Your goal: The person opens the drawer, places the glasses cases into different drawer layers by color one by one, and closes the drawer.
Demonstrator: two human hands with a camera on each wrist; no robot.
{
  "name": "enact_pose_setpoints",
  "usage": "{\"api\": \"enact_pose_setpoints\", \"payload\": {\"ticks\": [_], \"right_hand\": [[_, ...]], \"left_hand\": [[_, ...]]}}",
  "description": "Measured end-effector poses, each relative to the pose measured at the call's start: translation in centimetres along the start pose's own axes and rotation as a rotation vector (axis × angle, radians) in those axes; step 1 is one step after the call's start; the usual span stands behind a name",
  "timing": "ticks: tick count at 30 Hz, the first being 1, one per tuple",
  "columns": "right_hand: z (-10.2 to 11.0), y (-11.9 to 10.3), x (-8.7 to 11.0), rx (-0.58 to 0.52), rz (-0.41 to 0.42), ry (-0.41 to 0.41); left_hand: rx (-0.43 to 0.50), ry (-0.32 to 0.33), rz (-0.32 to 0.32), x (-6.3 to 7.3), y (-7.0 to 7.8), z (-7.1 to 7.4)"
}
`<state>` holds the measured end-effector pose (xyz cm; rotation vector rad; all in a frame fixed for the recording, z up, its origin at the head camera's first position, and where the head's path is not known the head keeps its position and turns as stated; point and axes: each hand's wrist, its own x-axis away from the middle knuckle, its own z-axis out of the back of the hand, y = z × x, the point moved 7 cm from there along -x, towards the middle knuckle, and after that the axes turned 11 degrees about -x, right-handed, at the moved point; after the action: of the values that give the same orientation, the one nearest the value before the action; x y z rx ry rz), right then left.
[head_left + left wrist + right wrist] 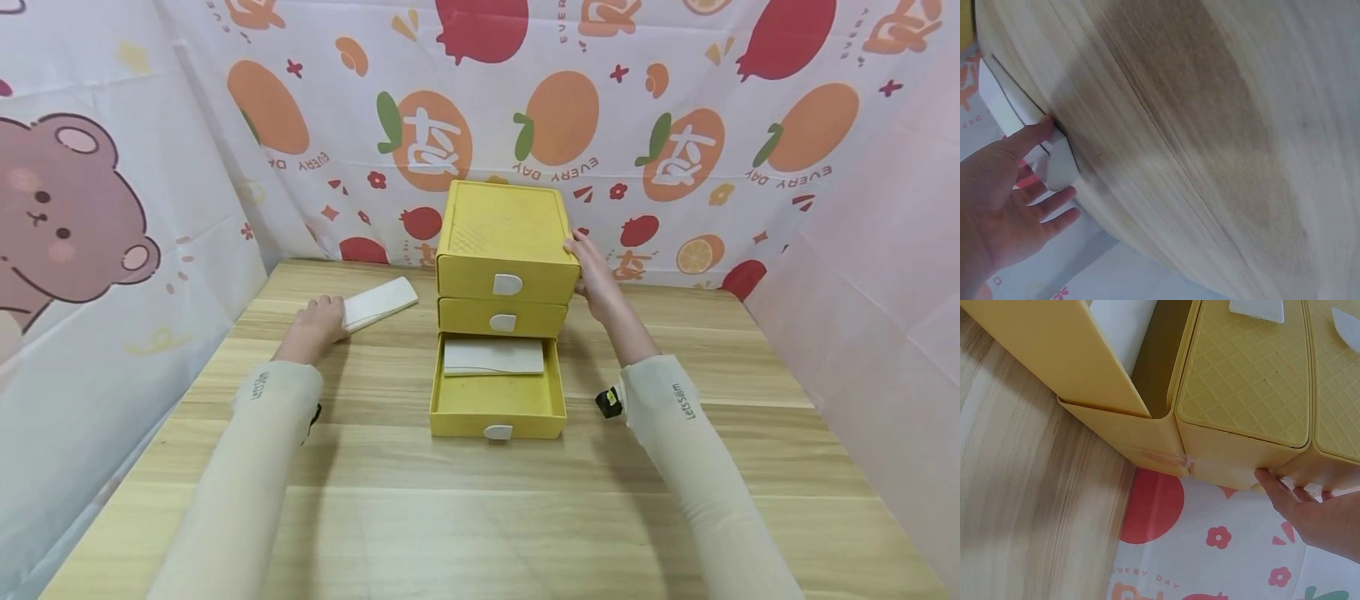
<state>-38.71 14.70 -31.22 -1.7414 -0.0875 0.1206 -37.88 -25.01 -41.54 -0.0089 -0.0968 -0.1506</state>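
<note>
On the left of the table, my left hand (318,321) has the near end of a folded white sheet (382,302), thumb along one edge and fingers at the other in the left wrist view. A yellow drawer cabinet (510,221) with white handles stands at the table's back. Its bottom drawer (498,425) is pulled out, and another folded white sheet (493,357) lies toward the back inside. My right hand (596,271) rests against the cabinet's right side near the top, fingers extended along the wall in the right wrist view.
The upper drawer (472,279) and middle drawer (468,315) are pushed in. A fruit-print cloth (495,108) hangs behind the wooden table (480,517), and a bear-print cloth (67,208) borders it on the left.
</note>
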Motion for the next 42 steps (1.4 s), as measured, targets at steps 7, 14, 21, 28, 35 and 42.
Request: {"api": "enact_pose_setpoints", "payload": {"ticks": [7, 14, 21, 28, 35, 42], "right_hand": [[0.0, 0.0, 0.0, 0.011, -0.006, 0.001], [0.1, 0.0, 0.0, 0.008, 0.001, 0.005], [0.1, 0.1, -0.1, -0.004, -0.004, 0.010], [0.1, 0.1, -0.2, 0.010, -0.004, 0.009], [0.1, -0.1, -0.1, 0.003, 0.003, 0.003], [0.1, 0.0, -0.1, 0.006, -0.002, -0.001]], "left_hand": [[0.009, -0.027, 0.004, 0.2, 0.1, 0.1], [0.008, -0.076, 0.057, -0.2, 0.3, -0.2], [-0.003, -0.043, -0.056, -0.7, 1.7, -0.5], [0.020, -0.011, -0.066, -1.0, 1.8, -0.5], [-0.014, -0.005, -0.059, -1.5, 1.7, -0.3], [-0.016, -0.051, -0.027, -1.3, 2.0, -0.4]]}}
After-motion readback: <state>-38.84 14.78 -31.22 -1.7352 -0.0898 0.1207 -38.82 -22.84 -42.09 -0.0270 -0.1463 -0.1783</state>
